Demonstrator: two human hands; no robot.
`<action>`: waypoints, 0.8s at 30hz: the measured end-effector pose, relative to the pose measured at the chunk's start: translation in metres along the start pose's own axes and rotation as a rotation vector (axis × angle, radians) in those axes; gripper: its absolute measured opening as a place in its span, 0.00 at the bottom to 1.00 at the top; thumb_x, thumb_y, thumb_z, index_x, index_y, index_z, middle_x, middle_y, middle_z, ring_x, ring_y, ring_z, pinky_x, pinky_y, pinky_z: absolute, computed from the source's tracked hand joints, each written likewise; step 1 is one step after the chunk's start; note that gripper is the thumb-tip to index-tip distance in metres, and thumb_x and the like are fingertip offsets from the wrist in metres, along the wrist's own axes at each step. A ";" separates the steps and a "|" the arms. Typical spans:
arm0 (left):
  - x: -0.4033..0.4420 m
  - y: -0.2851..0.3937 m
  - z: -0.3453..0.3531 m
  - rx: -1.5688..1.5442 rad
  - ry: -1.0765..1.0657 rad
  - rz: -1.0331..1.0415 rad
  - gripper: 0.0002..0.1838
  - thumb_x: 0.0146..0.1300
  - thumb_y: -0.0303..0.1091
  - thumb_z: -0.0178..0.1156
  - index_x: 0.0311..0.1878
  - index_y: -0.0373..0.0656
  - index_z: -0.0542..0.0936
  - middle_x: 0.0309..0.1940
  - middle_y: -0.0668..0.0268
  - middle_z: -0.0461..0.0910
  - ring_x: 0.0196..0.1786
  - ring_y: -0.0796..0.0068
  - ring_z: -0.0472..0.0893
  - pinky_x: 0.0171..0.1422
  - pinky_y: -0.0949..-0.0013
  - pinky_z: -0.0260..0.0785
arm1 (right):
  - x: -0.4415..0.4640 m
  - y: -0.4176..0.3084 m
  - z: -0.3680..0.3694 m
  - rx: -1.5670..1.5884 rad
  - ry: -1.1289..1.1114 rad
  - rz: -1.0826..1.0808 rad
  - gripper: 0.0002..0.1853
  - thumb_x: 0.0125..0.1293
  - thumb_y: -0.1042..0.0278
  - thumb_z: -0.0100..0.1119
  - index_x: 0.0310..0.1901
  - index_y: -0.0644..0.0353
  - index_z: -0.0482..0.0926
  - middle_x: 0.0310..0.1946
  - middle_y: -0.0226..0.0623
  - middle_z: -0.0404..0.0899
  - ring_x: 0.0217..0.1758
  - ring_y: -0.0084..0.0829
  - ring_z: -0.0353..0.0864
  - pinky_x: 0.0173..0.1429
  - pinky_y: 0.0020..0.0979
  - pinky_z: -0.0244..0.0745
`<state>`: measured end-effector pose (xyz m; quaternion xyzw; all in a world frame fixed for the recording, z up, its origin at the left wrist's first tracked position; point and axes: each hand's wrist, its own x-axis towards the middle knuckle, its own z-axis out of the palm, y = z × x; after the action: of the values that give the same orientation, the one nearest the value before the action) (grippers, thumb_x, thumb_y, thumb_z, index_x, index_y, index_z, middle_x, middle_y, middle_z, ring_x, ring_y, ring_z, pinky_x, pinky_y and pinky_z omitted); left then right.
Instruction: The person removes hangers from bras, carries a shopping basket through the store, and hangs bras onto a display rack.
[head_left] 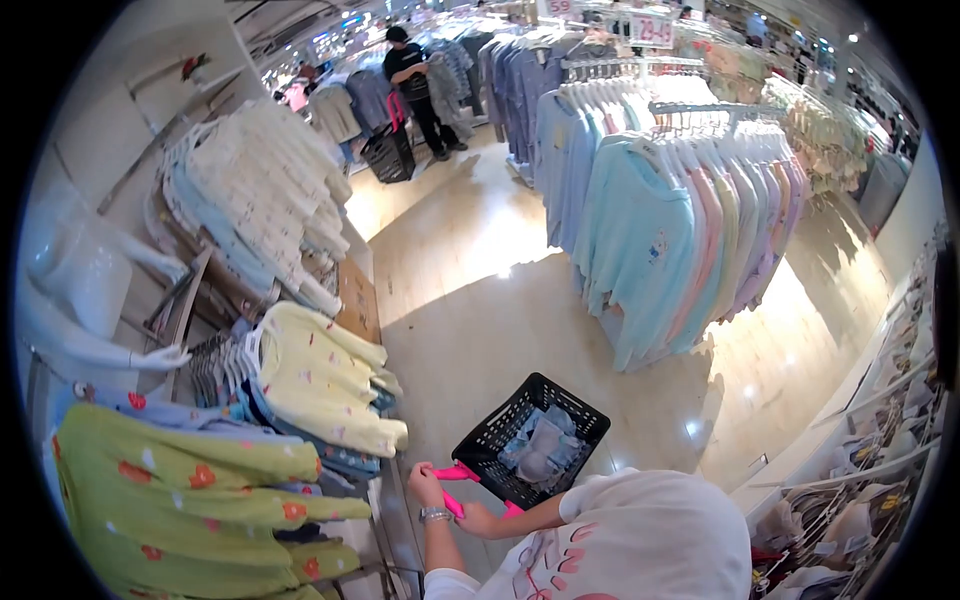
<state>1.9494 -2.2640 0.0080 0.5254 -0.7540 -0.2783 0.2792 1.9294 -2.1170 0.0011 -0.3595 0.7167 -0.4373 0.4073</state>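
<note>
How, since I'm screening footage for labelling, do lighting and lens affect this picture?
Head view: glare whitens patches of the floor, with broad shadow alongside; head view: wide-angle distortion bows the right-hand display and leaves black corners; head view: the black basket looks fairly clear, while the far racks turn soft.

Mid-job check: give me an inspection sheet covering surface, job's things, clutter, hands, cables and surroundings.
Surface: pale floor, with bright reflections and shadows.
Job's things: black basket with bluish and grey garments inside; pink handle reaches towards the person.
Clutter: green top and yellow top hang to the left of the basket.
Hands: left hand closed on the handle; right hand beside it, grip unclear.
Cables: nothing seen.
Surroundings: light-blue top on a rack ahead; mannequin at left; another person farther off, beside a second basket.
</note>
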 end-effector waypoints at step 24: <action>0.040 0.202 0.199 -0.133 -0.733 0.543 0.11 0.58 0.27 0.49 0.34 0.42 0.83 0.31 0.57 0.83 0.35 0.57 0.82 0.42 0.58 0.74 | 0.041 0.042 -0.181 -0.033 0.671 0.313 0.17 0.53 0.56 0.58 0.38 0.63 0.81 0.31 0.53 0.81 0.37 0.49 0.83 0.44 0.44 0.76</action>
<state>1.6676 -2.2182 0.0201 0.1567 -0.8938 -0.4104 0.0899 1.7439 -2.0772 0.0033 -0.0886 0.8636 -0.4518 0.2057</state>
